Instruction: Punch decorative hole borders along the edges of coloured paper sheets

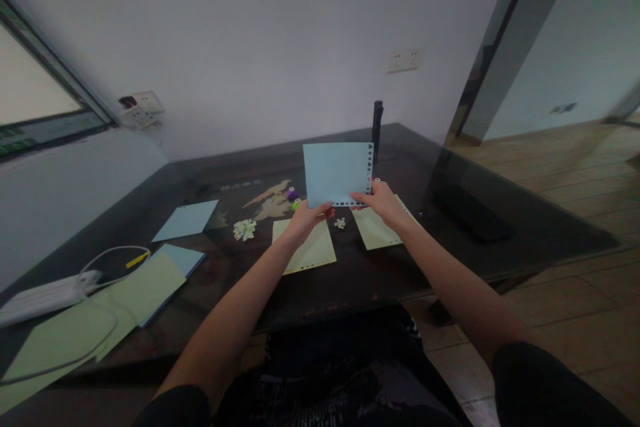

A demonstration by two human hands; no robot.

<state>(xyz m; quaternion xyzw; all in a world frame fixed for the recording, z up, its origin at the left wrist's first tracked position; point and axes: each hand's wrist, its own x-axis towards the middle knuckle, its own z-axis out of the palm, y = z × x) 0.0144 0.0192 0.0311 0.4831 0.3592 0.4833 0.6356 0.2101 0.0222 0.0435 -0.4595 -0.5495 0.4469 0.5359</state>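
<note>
One blue sheet (336,173) | left hand (306,219), right hand (383,203) pinching its lower edge | pale tabletop lettering (241,185) illegible

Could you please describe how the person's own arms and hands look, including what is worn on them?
The left hand and right hand are bare, without gloves. Both forearms are uncovered, with no watch or bracelet visible. The black sleeves end near the elbows.

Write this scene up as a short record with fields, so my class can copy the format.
Left hand: grips the blue sheet at its bottom edge
Right hand: grips its lower right corner
Sheet markings: small dark shapes along right and bottom edges
Table: dark; bears two pale yellow sheets near the hands
Small pieces: larger pile left, smaller pile between yellow sheets
</note>
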